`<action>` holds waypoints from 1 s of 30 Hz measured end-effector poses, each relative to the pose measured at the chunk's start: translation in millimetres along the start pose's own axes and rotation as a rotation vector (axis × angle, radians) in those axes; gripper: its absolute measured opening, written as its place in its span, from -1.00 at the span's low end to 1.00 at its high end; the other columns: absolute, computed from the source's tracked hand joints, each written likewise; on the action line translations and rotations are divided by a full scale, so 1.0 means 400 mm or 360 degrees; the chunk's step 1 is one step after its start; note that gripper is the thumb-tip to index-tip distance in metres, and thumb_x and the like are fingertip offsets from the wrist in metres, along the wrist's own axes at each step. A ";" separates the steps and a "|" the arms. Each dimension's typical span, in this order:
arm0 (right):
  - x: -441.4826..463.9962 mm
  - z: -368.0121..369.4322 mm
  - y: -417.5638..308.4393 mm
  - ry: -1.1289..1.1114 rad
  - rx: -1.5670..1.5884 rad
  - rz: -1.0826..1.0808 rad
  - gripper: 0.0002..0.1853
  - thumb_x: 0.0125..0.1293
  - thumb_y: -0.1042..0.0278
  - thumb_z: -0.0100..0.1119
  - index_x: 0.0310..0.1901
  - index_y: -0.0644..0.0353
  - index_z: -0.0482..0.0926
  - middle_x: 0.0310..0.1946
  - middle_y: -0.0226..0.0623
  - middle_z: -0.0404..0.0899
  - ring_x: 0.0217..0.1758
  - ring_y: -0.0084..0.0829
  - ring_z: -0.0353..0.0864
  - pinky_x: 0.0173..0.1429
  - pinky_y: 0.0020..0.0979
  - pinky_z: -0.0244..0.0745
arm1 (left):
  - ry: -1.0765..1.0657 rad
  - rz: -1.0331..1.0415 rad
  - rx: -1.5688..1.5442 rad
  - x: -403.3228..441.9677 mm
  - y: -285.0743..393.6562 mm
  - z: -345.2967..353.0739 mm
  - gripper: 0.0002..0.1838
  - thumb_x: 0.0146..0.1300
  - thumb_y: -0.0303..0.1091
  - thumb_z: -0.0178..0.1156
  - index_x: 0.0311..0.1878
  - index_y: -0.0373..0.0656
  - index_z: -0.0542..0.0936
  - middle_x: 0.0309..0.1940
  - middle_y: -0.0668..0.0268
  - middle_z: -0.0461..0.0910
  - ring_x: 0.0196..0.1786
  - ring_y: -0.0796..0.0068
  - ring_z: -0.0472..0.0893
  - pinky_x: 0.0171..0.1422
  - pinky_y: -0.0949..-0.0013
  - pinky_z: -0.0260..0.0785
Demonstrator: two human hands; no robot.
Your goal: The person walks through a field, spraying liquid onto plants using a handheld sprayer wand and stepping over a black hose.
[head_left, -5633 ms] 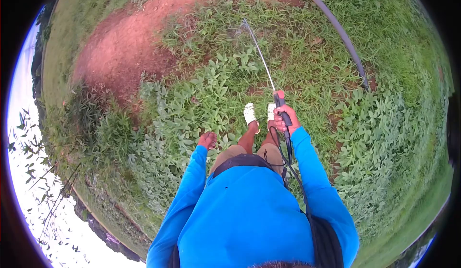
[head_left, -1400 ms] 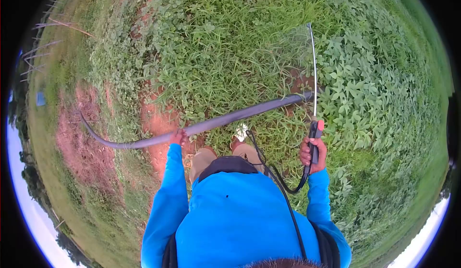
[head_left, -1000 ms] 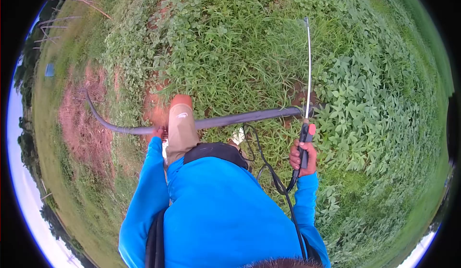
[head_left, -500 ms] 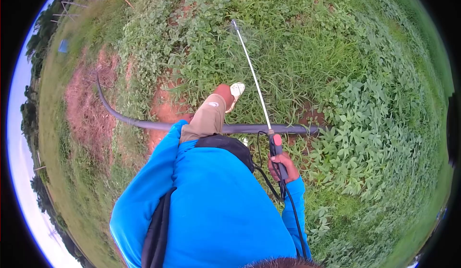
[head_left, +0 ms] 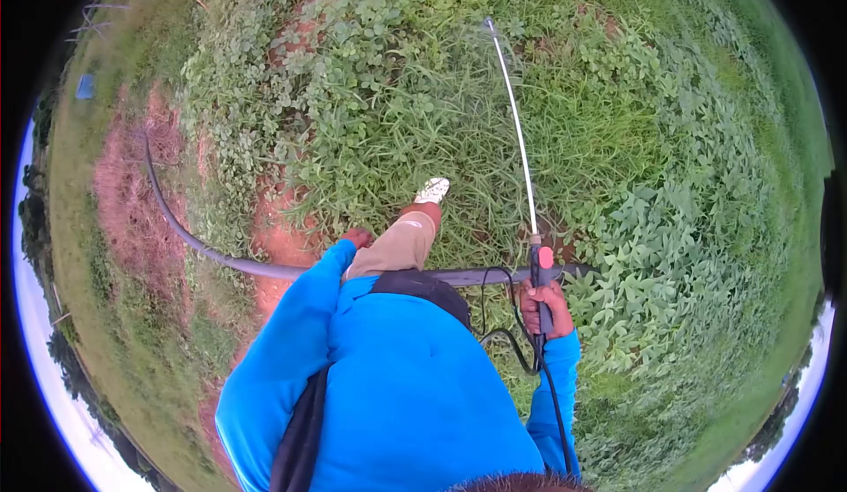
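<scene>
Now that the wand (head_left: 516,120) has swung rightward, the right hand (head_left: 553,303), wrapped round its handle (head_left: 535,261), aims over different grass (head_left: 472,82); left hand (head_left: 357,237) grip indeterminable.

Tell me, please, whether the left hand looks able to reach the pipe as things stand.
Probably yes: the left hand appears close to the pipe, and the stretch beside the left sleeve lies uncovered, though the leg hides another part.
</scene>
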State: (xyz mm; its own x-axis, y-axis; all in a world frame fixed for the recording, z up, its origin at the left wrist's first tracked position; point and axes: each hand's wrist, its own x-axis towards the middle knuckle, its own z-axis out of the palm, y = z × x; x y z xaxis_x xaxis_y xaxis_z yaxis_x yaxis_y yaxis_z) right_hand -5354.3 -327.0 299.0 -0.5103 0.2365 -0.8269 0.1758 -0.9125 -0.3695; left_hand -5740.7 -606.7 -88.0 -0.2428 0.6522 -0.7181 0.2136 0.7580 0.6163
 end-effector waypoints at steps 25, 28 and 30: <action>0.185 0.293 -0.694 -0.0362 -0.0220 0.0131 -0.78 0.09 0.27 0.14 -0.32 0.11 0.33 -0.65 -0.56 0.23 -0.71 -0.72 0.16 -0.69 -0.61 0.04 | -0.0218 -0.0661 -0.0677 0.314 0.622 -0.300 -0.72 0.26 -0.10 0.02 -0.23 -0.12 0.51 -0.57 0.33 0.47 -0.69 0.54 0.41 -0.72 0.42 0.16; 0.252 0.265 -0.689 -0.0265 0.0026 0.0021 -0.80 0.14 0.21 0.12 -0.34 0.06 0.33 -0.66 -0.57 0.20 -0.73 -0.72 0.15 -0.72 -0.61 0.04 | -0.0170 -0.0754 -0.0762 0.307 0.613 -0.346 -0.78 0.25 -0.17 0.05 -0.33 -0.12 0.49 -0.60 0.35 0.43 -0.72 0.52 0.37 -0.74 0.42 0.12; 0.282 0.236 -0.683 -0.0207 0.0179 -0.0056 -0.80 0.16 0.18 0.11 -0.35 0.04 0.33 -0.66 -0.56 0.20 -0.74 -0.72 0.15 -0.74 -0.61 0.04 | -0.0203 -0.0793 -0.0731 0.300 0.619 -0.378 -0.79 0.25 -0.18 0.05 -0.35 -0.12 0.48 -0.60 0.34 0.43 -0.72 0.51 0.36 -0.74 0.41 0.12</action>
State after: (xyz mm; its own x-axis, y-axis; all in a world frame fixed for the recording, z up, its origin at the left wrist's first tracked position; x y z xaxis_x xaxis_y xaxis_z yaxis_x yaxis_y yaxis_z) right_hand -5539.6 -82.7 346.6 -0.6206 0.2304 -0.7495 0.0643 -0.9377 -0.3415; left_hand -5860.0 -339.9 27.3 -0.0889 0.2413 -0.9664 -0.3244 0.9103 0.2572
